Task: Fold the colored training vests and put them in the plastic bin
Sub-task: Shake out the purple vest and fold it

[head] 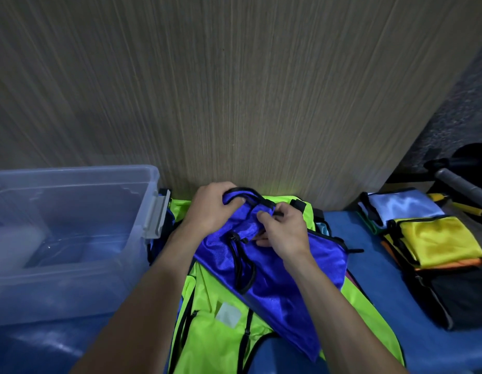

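At frame centre, the left hand [211,207] and right hand [281,229] both clutch the bunched blue vest [275,268] lying over a green vest [210,314]; the plastic bin [72,238] sits left

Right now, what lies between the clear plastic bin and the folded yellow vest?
In the head view, a blue vest held by both hands, over neon green vests.

Blue vest bunched between the fingers, bin beside them.

The blue vest [275,268] with black trim lies crumpled on a neon green vest [215,300], its top edge gripped under the left fingers [231,199] and pinched by the right fingers [264,215]. The clear plastic bin [72,265] stands open left of the fingers. Folded vests [434,238], white, yellow, orange and black, sit stacked well right of them.
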Demonstrator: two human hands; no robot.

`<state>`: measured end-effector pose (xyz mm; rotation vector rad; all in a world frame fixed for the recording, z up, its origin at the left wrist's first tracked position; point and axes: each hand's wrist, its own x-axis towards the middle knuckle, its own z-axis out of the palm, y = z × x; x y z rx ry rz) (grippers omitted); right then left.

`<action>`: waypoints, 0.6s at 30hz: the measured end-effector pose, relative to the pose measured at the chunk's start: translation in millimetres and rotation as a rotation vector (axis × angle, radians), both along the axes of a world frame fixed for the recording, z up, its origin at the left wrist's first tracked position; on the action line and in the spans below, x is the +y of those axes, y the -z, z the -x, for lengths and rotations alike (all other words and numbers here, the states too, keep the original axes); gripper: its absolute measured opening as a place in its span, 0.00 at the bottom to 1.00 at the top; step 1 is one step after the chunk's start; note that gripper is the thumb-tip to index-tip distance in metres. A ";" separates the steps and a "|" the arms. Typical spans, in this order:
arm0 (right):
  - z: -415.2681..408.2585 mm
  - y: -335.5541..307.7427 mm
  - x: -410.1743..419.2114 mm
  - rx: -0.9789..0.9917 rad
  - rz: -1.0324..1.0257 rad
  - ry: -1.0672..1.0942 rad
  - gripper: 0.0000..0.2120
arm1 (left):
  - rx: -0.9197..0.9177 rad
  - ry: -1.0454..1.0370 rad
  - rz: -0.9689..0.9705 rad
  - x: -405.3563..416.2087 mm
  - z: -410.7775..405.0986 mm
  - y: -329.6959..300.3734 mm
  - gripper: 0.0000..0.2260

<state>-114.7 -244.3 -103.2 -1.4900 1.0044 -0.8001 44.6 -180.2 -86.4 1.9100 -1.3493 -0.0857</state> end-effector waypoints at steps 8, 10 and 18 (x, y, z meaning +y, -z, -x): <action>11.4 -27.4 15.6 -0.125 0.139 0.080 0.08 | 0.375 -0.018 -0.189 9.9 10.5 -45.3 0.16; 14.8 -37.4 20.9 -0.170 0.139 0.100 0.08 | 0.509 -0.033 -0.218 16.2 17.4 -56.9 0.16; 32.2 -63.5 43.6 -0.180 0.236 0.148 0.10 | 0.526 0.143 -0.155 49.8 39.8 -88.7 0.13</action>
